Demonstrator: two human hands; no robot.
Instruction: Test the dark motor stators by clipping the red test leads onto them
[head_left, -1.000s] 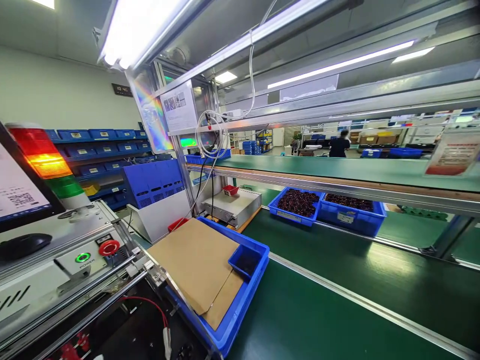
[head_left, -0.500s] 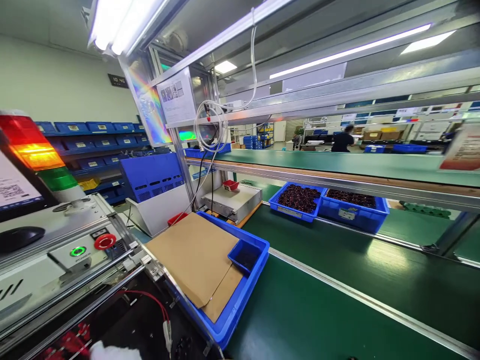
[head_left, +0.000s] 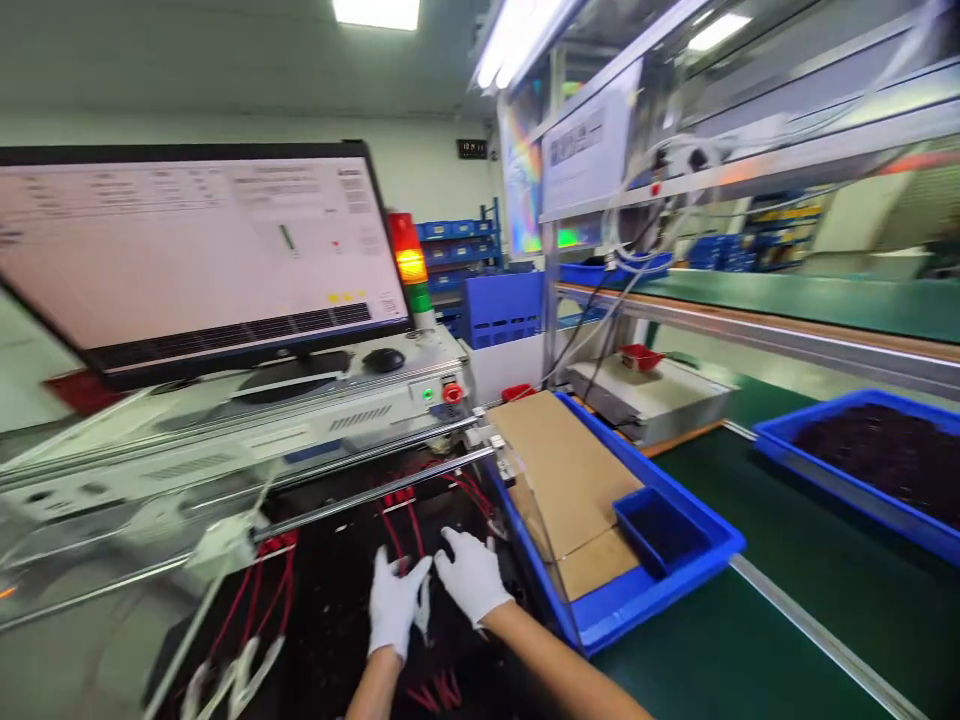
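Note:
Both my hands wear white gloves over the black work surface (head_left: 337,570) of the bench. My left hand (head_left: 395,605) is at the lower ends of two red wires (head_left: 415,528), thumb and fingers apart. A whitish wire end (head_left: 424,608) shows just right of its thumb; whether the glove touches the wires is unclear. Close beside it, my right hand (head_left: 474,578) reaches in from the right with its fingers spread, holding nothing visible. More red wires (head_left: 251,605) with whitish ends lie to the left. A bundle of red wires (head_left: 436,692) lies below my hands.
A monitor (head_left: 202,260) stands behind a metal rail (head_left: 382,492). To the right, a blue tray (head_left: 645,610) carries cardboard (head_left: 562,470) and a small blue bin (head_left: 660,530). A larger blue bin (head_left: 780,440) of dark parts sits on the green surface (head_left: 750,650).
The view has swung left, bringing the monitor and the wires into sight. Both gloved hands now show over the black surface; before, only a white patch appeared at the bottom edge.

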